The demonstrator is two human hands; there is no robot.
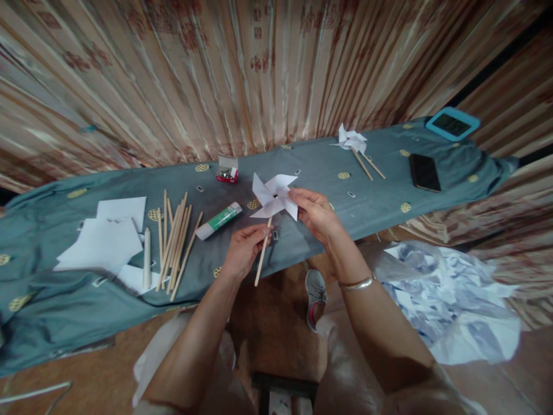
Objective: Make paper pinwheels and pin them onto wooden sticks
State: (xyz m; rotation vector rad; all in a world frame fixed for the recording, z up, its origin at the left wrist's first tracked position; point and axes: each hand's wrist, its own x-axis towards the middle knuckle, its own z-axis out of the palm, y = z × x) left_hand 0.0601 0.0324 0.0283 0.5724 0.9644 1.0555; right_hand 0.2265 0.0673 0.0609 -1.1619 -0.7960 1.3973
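A white paper pinwheel (272, 199) on a wooden stick is held up over the front part of the table, a dark pin at its centre. My left hand (246, 248) pinches the stick (261, 262) a little below the paper blades. At the right edge of the pinwheel, my right hand (314, 210) has thumb and fingers closed on a blade. Just left of my hands lies a green and white glue stick (219, 221). Behind it stands an open red box of metal pins (227, 172).
Several wooden sticks (175, 242), a white candle-like rod (147, 259) and paper sheets (101, 245) lie left. Finished pinwheels (351, 140), a phone (424, 172) and a blue-framed device (453, 124) sit right. A bag of paper scraps (449, 305) stands on the floor.
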